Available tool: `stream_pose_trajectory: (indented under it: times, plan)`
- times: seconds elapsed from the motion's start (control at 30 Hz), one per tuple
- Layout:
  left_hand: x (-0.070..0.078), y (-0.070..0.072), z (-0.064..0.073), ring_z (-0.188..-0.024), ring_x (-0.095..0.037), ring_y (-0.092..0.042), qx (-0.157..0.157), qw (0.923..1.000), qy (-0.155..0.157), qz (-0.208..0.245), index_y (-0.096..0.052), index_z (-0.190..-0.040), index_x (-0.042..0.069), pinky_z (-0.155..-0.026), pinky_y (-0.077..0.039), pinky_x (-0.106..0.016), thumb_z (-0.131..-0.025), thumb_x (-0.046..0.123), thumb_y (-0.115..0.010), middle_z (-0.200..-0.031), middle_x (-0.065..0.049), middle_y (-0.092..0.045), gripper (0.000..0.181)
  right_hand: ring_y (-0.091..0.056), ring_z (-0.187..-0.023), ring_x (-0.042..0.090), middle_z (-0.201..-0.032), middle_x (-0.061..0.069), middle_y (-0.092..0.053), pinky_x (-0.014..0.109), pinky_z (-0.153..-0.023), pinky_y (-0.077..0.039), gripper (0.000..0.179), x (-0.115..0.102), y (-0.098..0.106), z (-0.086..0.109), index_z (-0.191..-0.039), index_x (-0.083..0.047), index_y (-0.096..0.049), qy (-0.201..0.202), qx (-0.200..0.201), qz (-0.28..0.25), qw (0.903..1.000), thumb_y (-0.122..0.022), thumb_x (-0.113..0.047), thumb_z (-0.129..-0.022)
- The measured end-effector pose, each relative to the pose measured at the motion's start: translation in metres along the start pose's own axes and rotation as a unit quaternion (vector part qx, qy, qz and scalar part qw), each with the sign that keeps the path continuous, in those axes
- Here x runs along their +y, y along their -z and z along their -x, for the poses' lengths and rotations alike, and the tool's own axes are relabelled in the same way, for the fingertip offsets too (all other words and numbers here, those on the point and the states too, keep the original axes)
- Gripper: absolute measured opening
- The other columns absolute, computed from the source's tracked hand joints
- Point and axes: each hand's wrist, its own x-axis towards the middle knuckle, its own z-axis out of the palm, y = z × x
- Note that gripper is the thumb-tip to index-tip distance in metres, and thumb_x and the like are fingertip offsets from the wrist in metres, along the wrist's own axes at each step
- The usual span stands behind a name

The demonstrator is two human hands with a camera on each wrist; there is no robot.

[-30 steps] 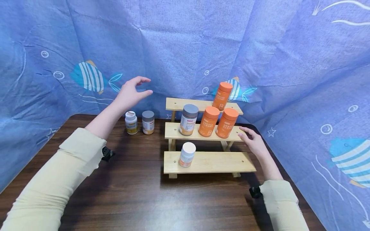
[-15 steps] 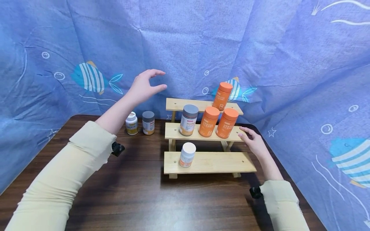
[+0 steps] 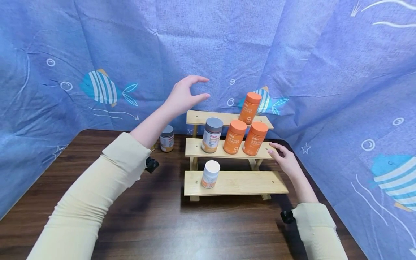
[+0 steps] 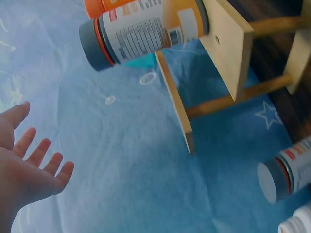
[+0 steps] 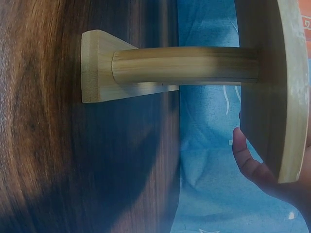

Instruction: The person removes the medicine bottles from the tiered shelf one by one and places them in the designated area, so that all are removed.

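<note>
My left hand (image 3: 183, 96) is raised in front of the backdrop, above the left part of a three-tier wooden stand (image 3: 247, 182). Its thumb and fingers are spread apart with nothing between them; in the left wrist view this hand (image 4: 30, 172) is also bare. At the right end of the middle tier, my right hand (image 3: 287, 162) grips the board's edge, and a finger (image 5: 253, 167) shows behind the board in the right wrist view. On that tier stand a grey-capped bottle (image 3: 212, 136) and two orange bottles (image 3: 234, 138). Another orange bottle (image 3: 250, 109) stands on the top tier.
A white-capped bottle (image 3: 210, 175) stands on the bottom tier's left part. Left of the stand, a smaller grey-capped bottle (image 3: 167, 140) stands on the dark wooden table (image 3: 195, 231); a white bottle beside it is mostly hidden behind my left arm. A blue fish-print cloth (image 3: 130, 43) hangs behind.
My left hand has moved right and slightly up, from above the table's small bottles to over the stand's left part. The right hand and all the bottles have stayed put.
</note>
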Motion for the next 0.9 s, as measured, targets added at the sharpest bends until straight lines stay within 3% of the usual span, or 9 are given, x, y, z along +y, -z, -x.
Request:
stream_pose_trajectory:
  times: [0.33,0.53,0.7,0.9]
  plan:
    - [0.016,-0.027,-0.016,-0.134,-0.013,-0.036,-0.021,0.9992,-0.029,0.017,-0.050,-0.136,0.021,-0.110,-0.031,-0.036,-0.089,0.032,-0.065,-0.142,0.005,-0.045,0.051,-0.051,-0.077,-0.004,-0.118,0.016,-0.053,0.019,-0.062,-0.050,0.051,0.000,0.000,0.001,-0.136,-0.007,-0.049,-0.001,-0.003,-0.006,1.0000,-0.058,-0.034,-0.094]
    - [0.022,-0.042,-0.025,-0.135,-0.013,-0.035,-0.030,0.9979,-0.051,0.028,-0.050,-0.135,0.019,-0.111,-0.030,-0.034,-0.089,0.031,-0.066,-0.141,0.004,-0.046,0.051,-0.051,-0.072,-0.003,-0.109,0.017,-0.053,0.019,-0.058,-0.050,0.048,-0.018,0.002,0.006,-0.134,-0.002,-0.050,0.000,0.000,-0.019,0.9998,-0.060,-0.024,-0.093]
    - [0.026,-0.054,-0.031,-0.136,-0.012,-0.033,-0.045,0.9965,-0.053,0.046,-0.049,-0.136,0.020,-0.110,-0.031,-0.034,-0.089,0.031,-0.066,-0.144,0.004,-0.043,0.052,-0.051,-0.073,-0.001,-0.110,0.017,-0.052,0.018,-0.058,-0.049,0.047,-0.034,0.003,0.013,-0.135,0.002,-0.048,0.000,0.000,-0.017,0.9999,-0.058,-0.020,-0.094]
    - [0.030,-0.069,-0.038,-0.141,-0.009,-0.025,-0.060,0.9955,-0.037,0.063,-0.048,-0.136,0.021,-0.112,-0.029,-0.035,-0.089,0.031,-0.066,-0.150,0.003,-0.035,0.051,-0.050,-0.075,-0.001,-0.112,0.018,-0.051,0.017,-0.060,-0.049,0.047,-0.037,0.002,0.015,-0.136,0.001,-0.047,-0.004,-0.004,-0.018,0.9998,-0.057,-0.021,-0.095]
